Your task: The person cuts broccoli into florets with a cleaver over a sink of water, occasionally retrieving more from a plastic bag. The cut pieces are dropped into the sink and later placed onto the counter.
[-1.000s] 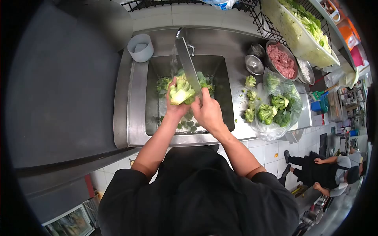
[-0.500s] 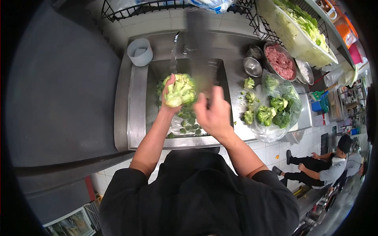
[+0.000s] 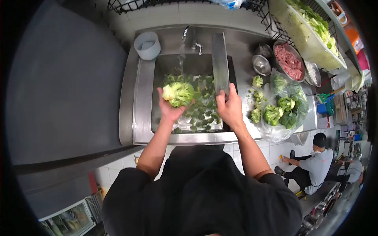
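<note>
A trimmed broccoli head (image 3: 179, 93) rests in my left hand (image 3: 170, 112), its pale stem end pointing left, above the sink (image 3: 143, 98). My right hand (image 3: 230, 108) grips a long, wide cleaver (image 3: 221, 61), its blade pointing away from me over the right part of the sink. The blade is apart from the broccoli. Cut florets (image 3: 204, 112) lie across the sink bottom below both hands. Water runs from the faucet (image 3: 188, 31) behind the broccoli.
Right of the sink are loose broccoli pieces (image 3: 257, 98), a plastic bag of broccoli (image 3: 285, 110), a small metal bowl (image 3: 262, 65) and a bowl of meat (image 3: 289, 63). A round container (image 3: 147, 46) stands back left. Another person (image 3: 315, 165) is at the right.
The broccoli has turned so its stem faces left. My right hand and the cleaver, blurred before, are now sharp and further right. The view has shifted, and the other person has moved.
</note>
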Action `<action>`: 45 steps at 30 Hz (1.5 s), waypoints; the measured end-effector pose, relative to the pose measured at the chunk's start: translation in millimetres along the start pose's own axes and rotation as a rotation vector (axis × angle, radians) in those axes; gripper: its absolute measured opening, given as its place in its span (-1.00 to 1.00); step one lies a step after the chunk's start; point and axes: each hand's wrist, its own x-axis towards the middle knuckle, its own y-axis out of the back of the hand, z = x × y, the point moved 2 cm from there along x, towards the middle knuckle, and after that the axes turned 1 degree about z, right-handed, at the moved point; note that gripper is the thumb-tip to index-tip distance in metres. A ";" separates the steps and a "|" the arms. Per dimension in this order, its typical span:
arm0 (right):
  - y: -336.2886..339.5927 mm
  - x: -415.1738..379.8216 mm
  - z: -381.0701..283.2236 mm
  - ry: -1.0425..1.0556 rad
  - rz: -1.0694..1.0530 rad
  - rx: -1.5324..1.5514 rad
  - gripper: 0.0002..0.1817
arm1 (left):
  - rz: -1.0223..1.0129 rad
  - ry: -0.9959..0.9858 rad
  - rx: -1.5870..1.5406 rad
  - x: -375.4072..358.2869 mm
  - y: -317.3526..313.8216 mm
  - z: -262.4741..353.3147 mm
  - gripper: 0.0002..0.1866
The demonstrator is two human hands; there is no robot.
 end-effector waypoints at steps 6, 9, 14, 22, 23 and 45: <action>-26.3 -28.1 -9.7 0.105 -0.112 -0.065 -0.79 | 0.184 -0.097 0.069 7.1 -2.3 -3.2 -0.40; -7.7 -37.8 -70.3 0.334 0.098 0.093 -0.78 | 0.093 -0.116 -0.122 25.1 -13.7 1.0 -0.41; -14.2 -24.5 -80.3 0.334 0.091 0.030 -0.79 | -0.068 -0.083 0.109 32.8 -60.7 -7.5 -0.33; -9.9 -0.2 -45.8 0.152 0.065 -0.041 -0.76 | -0.081 -0.166 -0.142 33.6 -65.4 -17.5 -0.42; -3.2 -0.2 -52.6 0.163 0.081 0.006 -0.75 | -0.082 -0.162 -0.139 35.5 -60.0 -18.5 -0.42; -6.5 3.3 -76.2 0.342 -0.047 -0.043 -0.75 | -0.279 -0.013 0.000 40.2 -88.1 -17.7 -0.26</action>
